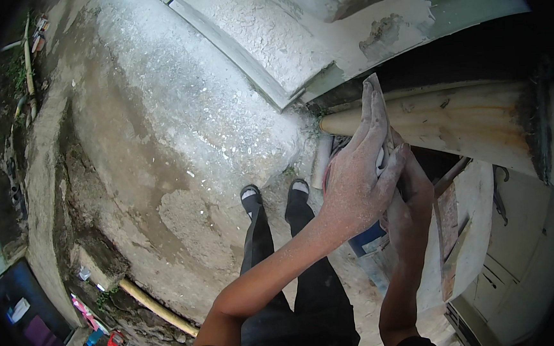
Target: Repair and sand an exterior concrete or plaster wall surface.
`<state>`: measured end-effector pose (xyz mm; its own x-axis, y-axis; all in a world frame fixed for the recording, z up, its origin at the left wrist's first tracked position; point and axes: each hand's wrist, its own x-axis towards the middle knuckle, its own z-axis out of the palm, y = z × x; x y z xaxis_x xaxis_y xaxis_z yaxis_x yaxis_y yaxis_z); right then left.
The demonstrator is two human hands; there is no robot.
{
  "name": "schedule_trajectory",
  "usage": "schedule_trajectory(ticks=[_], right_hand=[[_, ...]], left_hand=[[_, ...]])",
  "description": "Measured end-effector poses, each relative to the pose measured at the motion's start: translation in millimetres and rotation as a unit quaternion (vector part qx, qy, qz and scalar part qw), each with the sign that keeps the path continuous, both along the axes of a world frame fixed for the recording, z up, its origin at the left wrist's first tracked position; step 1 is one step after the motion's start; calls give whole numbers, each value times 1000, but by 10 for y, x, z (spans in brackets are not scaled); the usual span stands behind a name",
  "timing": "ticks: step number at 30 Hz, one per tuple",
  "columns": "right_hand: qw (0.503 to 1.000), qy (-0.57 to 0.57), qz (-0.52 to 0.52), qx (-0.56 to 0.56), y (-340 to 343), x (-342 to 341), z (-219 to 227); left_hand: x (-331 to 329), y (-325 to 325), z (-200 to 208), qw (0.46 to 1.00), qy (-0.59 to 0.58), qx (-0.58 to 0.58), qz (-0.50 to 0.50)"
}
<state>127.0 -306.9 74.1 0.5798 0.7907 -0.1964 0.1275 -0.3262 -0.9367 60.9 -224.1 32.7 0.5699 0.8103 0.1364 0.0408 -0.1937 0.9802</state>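
A thin, flat, dusty tool like a scraper (pixel 376 89) is held up in front of me on the right, its narrow end pointing away. My left hand (pixel 361 180), coated in pale dust, presses on it with two fingers stretched along its length and the thumb bent across. Close behind and beneath, my right hand (pixel 413 192) wraps round its lower part, which the fingers mostly hide. Just past the tool's tip is a wall ledge (pixel 322 83) with peeling white paint and a bare rough patch. The tip looks apart from the wall, though I cannot be sure.
White dust and chips cover the concrete ground (pixel 196 114). A thick yellowish pipe (pixel 427 117) runs to the right beside my hands. Pale boards (pixel 466 217) lean at the right. A low concrete kerb (pixel 45 163) and a thin pipe (pixel 158 307) lie at the left.
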Motion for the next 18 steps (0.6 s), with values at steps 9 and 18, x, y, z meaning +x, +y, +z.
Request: schedule_trajectory(ticks=[9, 18], right_hand=[[999, -29, -38, 1, 100, -50, -150], [999, -30, 3, 31, 166, 88, -179]], left_hand=[[-47, -51, -134, 998, -24, 55, 29], [47, -77, -74, 1000, -3, -16, 19]])
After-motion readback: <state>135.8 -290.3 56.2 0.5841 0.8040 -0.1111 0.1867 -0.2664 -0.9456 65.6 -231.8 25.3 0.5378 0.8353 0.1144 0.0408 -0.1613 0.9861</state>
